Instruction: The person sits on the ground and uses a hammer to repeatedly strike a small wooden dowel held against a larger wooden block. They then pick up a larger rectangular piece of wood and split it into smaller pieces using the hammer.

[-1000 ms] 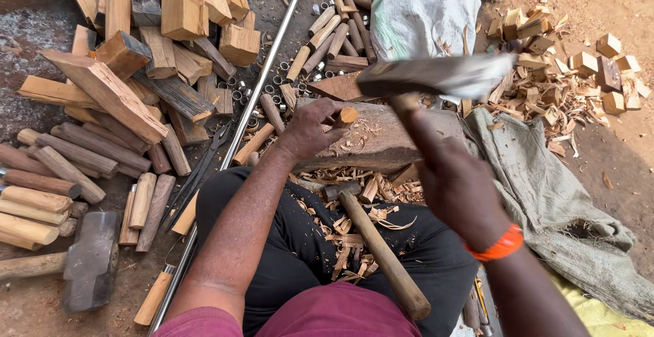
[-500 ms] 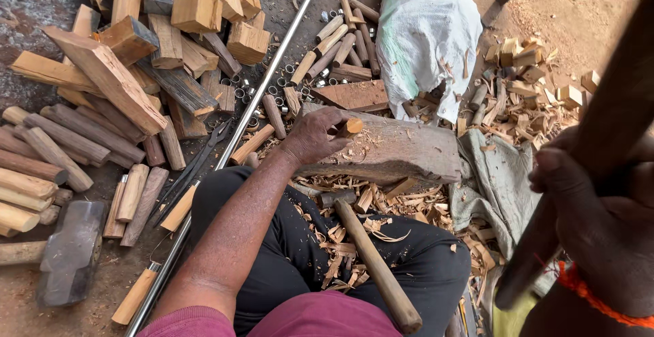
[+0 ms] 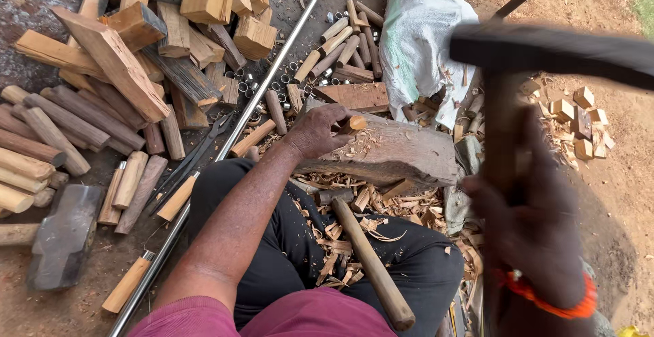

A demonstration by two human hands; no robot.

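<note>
- Head view, far left: a sledge head (image 3: 63, 236) lies on the dirt beside rows of rounded sticks (image 3: 41, 146), with sawn blocks (image 3: 122, 65) heaped behind them.
- A steel rod (image 3: 225, 150) runs slantwise past the person's knee; a pair of tongs (image 3: 197, 156) lies along it.
- The left hand (image 3: 319, 131) is closed on a short peg (image 3: 354, 124), thumb and fingers pinching its lower part and standing it, a little tilted, on the near-left end of the log (image 3: 402, 153).
- The peg looks light, stiff and dry; being round and short it would likely roll or kick aside if held loosely, so the safest hold seems low on the shaft, fingers clear of the top end.
- A hammer (image 3: 371, 262) rests across the lap among shavings (image 3: 334, 242), untouched.
- A white sack (image 3: 422, 37) sits behind the log.
- The right hand (image 3: 538, 221), blurred and raised near the lens, is wrapped round the handle of an adze (image 3: 552, 51), its dark head high above the log.
- Far right: small offcuts (image 3: 579, 122) scatter the ground.
</note>
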